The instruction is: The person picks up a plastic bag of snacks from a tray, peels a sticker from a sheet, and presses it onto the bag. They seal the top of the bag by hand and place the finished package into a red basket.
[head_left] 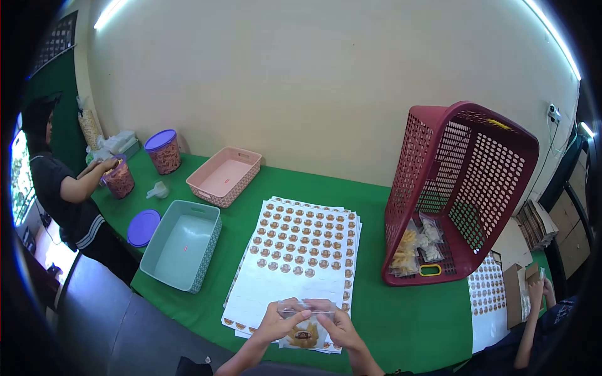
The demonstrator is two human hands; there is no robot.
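Above the near end of a stack of sticker sheets [251,294], both hands hold a small clear zip bag [291,342]. Yellowish food pieces fill its lower part, and a round brown label sits on its front. My left hand [279,323] pinches the bag's top edge on the left, thumb across the front. On the right, my right hand [340,327] grips the same edge, its thumb close to the other one. Some fingers are hidden behind the plastic. Rows of round brown stickers cover the far part of the top sheet; its nearer part is bare white.
A maroon basket [433,119] lies tipped on its side at right, with filled bags [406,250] inside. Left stand a green basket [182,247], a pink basket [222,175] and a purple-lidded jar [164,153]. One co-worker [63,188] reaches into another jar; another person's hands [536,291] are at far right.
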